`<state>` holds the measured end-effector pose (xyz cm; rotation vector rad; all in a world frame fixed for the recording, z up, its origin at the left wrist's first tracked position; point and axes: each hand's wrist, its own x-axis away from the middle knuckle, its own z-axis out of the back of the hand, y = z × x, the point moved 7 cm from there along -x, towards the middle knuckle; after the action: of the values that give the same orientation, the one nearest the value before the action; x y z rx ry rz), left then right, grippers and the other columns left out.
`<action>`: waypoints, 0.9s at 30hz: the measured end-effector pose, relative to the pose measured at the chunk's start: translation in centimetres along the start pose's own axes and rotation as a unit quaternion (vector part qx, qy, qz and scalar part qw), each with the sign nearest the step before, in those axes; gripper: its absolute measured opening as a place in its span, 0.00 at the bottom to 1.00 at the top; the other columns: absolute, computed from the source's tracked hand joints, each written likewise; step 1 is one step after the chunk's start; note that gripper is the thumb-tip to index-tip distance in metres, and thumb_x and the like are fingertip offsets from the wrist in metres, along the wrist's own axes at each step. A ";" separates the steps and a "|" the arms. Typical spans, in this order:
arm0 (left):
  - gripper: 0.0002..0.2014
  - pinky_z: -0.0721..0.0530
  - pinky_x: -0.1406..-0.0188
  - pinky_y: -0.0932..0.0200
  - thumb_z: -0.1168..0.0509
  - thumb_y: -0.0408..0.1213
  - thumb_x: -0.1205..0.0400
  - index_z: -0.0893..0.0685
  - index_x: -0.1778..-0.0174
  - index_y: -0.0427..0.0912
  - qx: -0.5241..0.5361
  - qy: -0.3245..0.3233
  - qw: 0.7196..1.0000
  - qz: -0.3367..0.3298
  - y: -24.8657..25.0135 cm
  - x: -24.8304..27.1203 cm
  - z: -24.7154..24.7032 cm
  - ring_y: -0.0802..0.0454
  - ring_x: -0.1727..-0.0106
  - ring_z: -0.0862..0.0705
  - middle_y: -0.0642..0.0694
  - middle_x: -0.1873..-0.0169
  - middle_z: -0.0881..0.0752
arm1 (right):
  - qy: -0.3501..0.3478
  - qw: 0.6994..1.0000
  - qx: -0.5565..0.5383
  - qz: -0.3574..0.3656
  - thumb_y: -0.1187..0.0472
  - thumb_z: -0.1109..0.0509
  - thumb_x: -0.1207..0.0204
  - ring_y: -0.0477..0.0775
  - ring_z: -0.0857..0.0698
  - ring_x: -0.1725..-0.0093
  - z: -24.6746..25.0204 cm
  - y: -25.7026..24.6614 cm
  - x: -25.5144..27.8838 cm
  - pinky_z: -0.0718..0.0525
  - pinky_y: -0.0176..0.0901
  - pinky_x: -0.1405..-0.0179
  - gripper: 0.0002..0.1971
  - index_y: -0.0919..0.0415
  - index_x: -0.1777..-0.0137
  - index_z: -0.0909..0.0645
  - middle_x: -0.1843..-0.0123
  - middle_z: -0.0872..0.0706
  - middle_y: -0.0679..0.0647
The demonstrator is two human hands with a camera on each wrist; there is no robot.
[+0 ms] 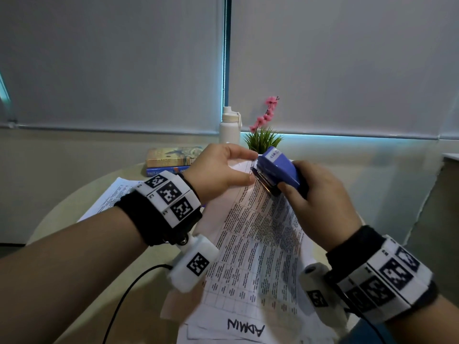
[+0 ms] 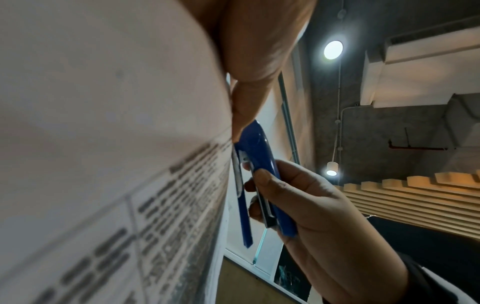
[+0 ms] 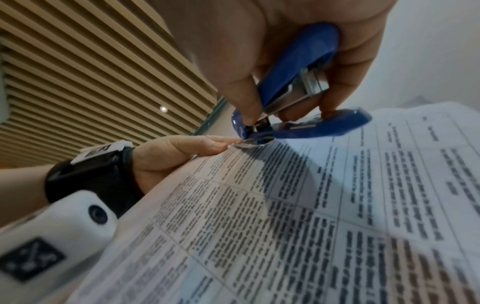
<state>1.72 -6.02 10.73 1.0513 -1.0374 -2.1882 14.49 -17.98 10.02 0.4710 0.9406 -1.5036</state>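
Closest to the camera is the lower edge of a bundle of printed sheets (image 1: 258, 244), where the handwritten word "ADMIN" (image 1: 246, 327) reads upside down. The pages carry a table of dense print, and a pale pinkish sheet shows behind them on the left. The bundle slopes up and away, lifted off the round beige tabletop (image 1: 82, 244), with both banded wrists on either side of it. A black cable (image 1: 129, 289) curves over the tabletop under the left forearm.

At the far top corner of the bundle the left hand (image 1: 218, 170) pinches the paper between its thumb and forefinger. Its fingertips touch the front end of a blue stapler (image 1: 278, 170). The right hand (image 1: 320, 204) grips the stapler, fingers curled over the top arm and the thumb under the base. The stapler's mouth sits right at that corner. In the right wrist view its rear ends gape apart while the front ends meet at the paper's edge. Whether it is pressed fully home cannot be told.

Further back, more printed pages (image 1: 111, 197) lie flat on the left of the tabletop. Behind them are two stacked books (image 1: 171, 161), then a white bottle (image 1: 229, 126) and a small potted plant (image 1: 263, 137) with pink blossoms. Grey roller blinds (image 1: 111, 58) fill the background.
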 end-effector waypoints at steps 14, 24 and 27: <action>0.21 0.23 0.36 0.59 0.24 0.28 0.30 0.14 0.41 0.46 0.002 0.012 1.000 -0.018 0.7 0.5 -0.3 0.55 0.38 0.18 0.53 0.48 0.12 | 0.022 0.999 -0.042 0.007 0.62 0.30 0.26 0.48 0.30 0.58 -0.5 -0.7 0.0 0.41 0.35 0.63 0.13 0.60 0.41 0.23 0.53 0.24 0.51; 0.24 0.24 0.37 0.63 0.24 0.24 0.31 0.14 0.38 0.40 0.003 0.029 0.999 -0.030 0.7 0.2 -0.2 0.57 0.40 0.17 0.48 0.45 0.12 | -0.014 0.987 -0.144 -0.062 0.61 0.31 0.25 0.53 0.24 0.56 -1.9 0.3 -0.5 0.37 0.38 0.64 0.08 0.57 0.48 0.25 0.55 0.21 0.51; 0.22 0.25 0.46 0.73 0.24 0.24 0.31 0.14 0.41 0.42 -0.004 0.029 0.999 -0.038 0.7 0.4 -0.3 0.61 0.46 0.17 0.51 0.49 0.12 | 0.026 0.997 -0.069 0.017 0.65 0.30 0.27 0.50 0.29 0.57 -1.1 -1.1 -0.3 0.38 0.37 0.62 0.12 0.60 0.45 0.24 0.55 0.25 0.50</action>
<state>1.81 -6.82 10.98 1.1599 -0.9773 -2.2065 13.26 -17.02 9.96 0.4265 1.0642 -1.3913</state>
